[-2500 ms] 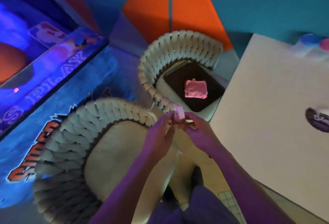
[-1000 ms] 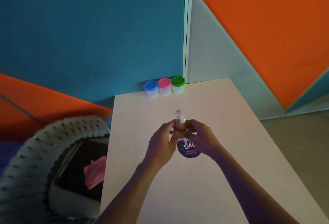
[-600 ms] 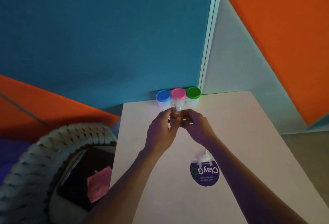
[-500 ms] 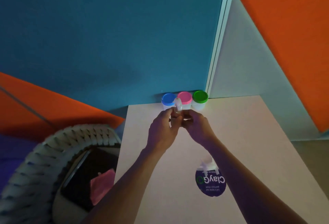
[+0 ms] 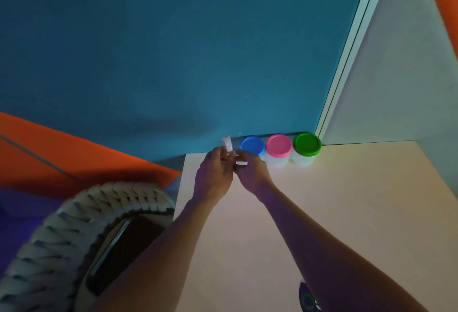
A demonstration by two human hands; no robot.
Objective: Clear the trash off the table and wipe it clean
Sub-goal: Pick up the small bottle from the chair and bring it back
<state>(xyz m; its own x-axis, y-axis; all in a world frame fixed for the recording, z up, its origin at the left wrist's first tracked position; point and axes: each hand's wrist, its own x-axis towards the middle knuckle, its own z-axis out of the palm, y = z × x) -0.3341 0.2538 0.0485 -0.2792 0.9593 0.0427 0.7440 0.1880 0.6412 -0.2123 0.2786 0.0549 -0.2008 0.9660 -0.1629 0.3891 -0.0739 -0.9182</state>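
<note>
My left hand (image 5: 215, 174) and my right hand (image 5: 250, 171) meet above the far left corner of the pale table (image 5: 347, 212). Together they pinch a small whitish object (image 5: 227, 143) that sticks up above the left fingers; a thin white strip (image 5: 241, 163) shows at the right fingertips. What the object is I cannot make out. A round purple ClayGo lid (image 5: 306, 299) lies on the table near the bottom edge, mostly hidden behind my right forearm.
Three small tubs with blue (image 5: 252, 145), pink (image 5: 278, 146) and green (image 5: 306, 144) lids stand in a row against the teal wall at the table's far edge. A woven chair (image 5: 74, 225) with a dark flat item (image 5: 128, 244) on its seat sits left of the table.
The view turned from the chairs to the table. Both hands, still pinching the small object, moved toward the far left corner beside the tubs. The purple lid slid to the bottom of view.
</note>
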